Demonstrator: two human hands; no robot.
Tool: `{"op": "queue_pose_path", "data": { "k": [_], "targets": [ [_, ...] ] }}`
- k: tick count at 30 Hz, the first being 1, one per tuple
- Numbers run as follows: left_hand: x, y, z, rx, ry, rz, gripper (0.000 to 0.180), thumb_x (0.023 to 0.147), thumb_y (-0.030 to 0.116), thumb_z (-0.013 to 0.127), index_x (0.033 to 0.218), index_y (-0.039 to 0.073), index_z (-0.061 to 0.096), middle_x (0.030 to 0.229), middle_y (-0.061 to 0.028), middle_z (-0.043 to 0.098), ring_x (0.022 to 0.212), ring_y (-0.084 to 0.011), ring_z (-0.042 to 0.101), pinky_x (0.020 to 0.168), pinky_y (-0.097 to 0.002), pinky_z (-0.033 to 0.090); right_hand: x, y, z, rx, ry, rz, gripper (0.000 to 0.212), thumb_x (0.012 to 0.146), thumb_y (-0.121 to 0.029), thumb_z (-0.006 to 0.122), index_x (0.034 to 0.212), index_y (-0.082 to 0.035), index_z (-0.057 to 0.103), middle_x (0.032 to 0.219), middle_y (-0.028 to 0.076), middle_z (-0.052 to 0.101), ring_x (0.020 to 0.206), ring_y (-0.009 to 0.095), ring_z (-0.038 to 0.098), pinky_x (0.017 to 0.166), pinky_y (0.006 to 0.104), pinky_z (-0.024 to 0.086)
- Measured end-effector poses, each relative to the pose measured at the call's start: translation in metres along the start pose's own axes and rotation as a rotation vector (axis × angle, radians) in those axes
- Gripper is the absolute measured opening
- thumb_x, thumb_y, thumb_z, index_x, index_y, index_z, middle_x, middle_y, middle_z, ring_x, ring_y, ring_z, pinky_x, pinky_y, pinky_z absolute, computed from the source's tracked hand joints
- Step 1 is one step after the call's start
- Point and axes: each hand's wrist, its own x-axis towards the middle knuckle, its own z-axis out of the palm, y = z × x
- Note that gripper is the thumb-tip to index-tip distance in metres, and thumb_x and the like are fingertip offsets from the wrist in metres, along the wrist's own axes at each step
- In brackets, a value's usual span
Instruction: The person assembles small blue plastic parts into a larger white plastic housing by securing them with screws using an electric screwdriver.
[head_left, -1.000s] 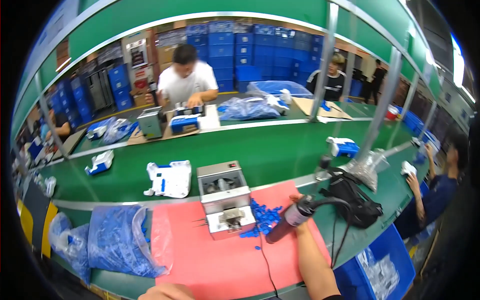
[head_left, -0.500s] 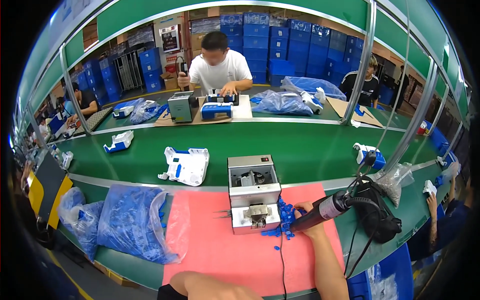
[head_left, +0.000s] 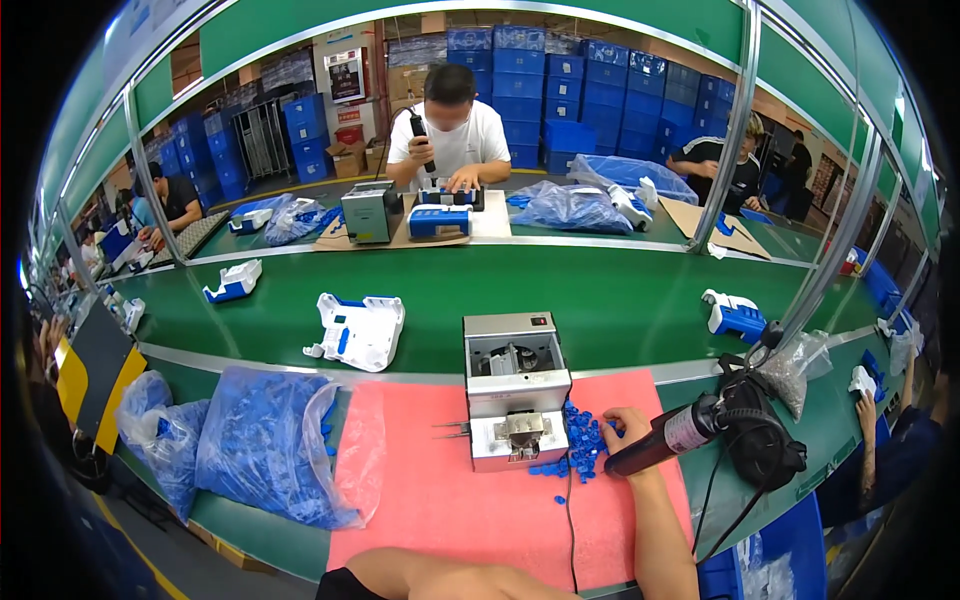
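Early stage, by the look of it: small blue plastic pieces (head_left: 582, 440) are laid out loose in a scattered heap, and the heap is being reached by the right hand (head_left: 627, 430). No piece is seen lifted clear. Plenty is left: the heap is not used up, and a large clear plastic bag (head_left: 262, 440) is well filled with more blue parts. A white plastic housing shell (head_left: 372, 335) with a blue strip is left lying open on the green conveyor belt (head_left: 560, 280), untouched by either hand.

The heap is placed on the pink foam sheet (head_left: 450, 530), right beside the grey metal box-shaped machine (head_left: 500, 395); one piece is seen apart, nearer the lower edge. Pieces are bright blue, small, chunky, jumbled at all angles; exact shape is too small to be read.

Right fingers are bent at the heap's right edge; whether a piece is pinched cannot be told. The wrist is partly covered by a tilted black cylindrical power screwdriver (head_left: 655, 445); contact is unclear. The left hand is cut off below the frame, only its bare forearm (head_left: 440, 575) being shown, so its grip cannot be told.
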Motion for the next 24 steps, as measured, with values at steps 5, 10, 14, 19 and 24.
{"op": "queue_pose_path", "data": {
  "k": [5, 10, 14, 19, 24],
  "targets": [
    [0.000, -0.010, -0.002, -0.171, 0.059, 0.008, 0.026, 0.084, 0.020, 0.062, 0.074, 0.000, 0.049, 0.055, -0.0090, 0.044, 0.037, -0.0231, 0.040, 0.037, -0.0349, 0.025, -0.002, 0.022, 0.009, 0.066, 0.032, -0.080, 0.019, 0.070, -0.001, 0.065, 0.089, -0.003, 0.060, 0.084, 0.010, 0.056, 0.066, 0.018, 0.053, 0.063, 0.0297, 0.046],
    [-0.004, -0.009, -0.004, -0.063, 0.030, -0.019, 0.025, 0.082, 0.022, 0.064, 0.075, 0.001, 0.054, 0.068, -0.0110, 0.052, 0.051, -0.0271, 0.049, 0.047, -0.0384, 0.037, -0.001, 0.029, 0.011, 0.137, 0.038, -0.118, 0.019, 0.071, -0.002, 0.062, 0.089, -0.002, 0.060, 0.083, 0.010, 0.056, 0.068, 0.019, 0.056, 0.063, 0.0294, 0.047],
    [-0.009, -0.009, -0.004, -0.058, -0.017, -0.039, 0.024, 0.081, 0.024, 0.066, 0.076, 0.002, 0.056, 0.074, -0.0114, 0.055, 0.058, -0.0287, 0.052, 0.052, -0.0403, 0.041, -0.004, 0.029, 0.014, 0.515, 0.074, -0.015, 0.018, 0.072, -0.002, 0.059, 0.090, -0.002, 0.059, 0.083, 0.010, 0.055, 0.069, 0.018, 0.055, 0.064, 0.0299, 0.046],
    [-0.013, -0.013, -0.009, -0.117, -0.023, -0.066, 0.022, 0.080, 0.021, 0.066, 0.078, 0.001, 0.058, 0.080, -0.0142, 0.056, 0.065, -0.0297, 0.053, 0.057, -0.0414, 0.044, -0.001, 0.027, 0.018, 0.469, 0.042, 0.177, 0.020, 0.072, 0.000, 0.057, 0.091, -0.004, 0.061, 0.084, 0.010, 0.057, 0.068, 0.019, 0.057, 0.064, 0.0293, 0.048],
    [-0.014, -0.006, -0.003, -0.057, 0.007, -0.129, 0.023, 0.079, 0.022, 0.068, 0.078, 0.000, 0.060, 0.082, -0.0142, 0.058, 0.074, -0.0298, 0.054, 0.067, -0.0430, 0.046, -0.004, 0.013, 0.004, 1.127, -0.008, 0.277, 0.021, 0.075, -0.005, 0.062, 0.096, -0.004, 0.060, 0.084, 0.007, 0.059, 0.067, 0.014, 0.056, 0.063, 0.0269, 0.047]
  ]
}}
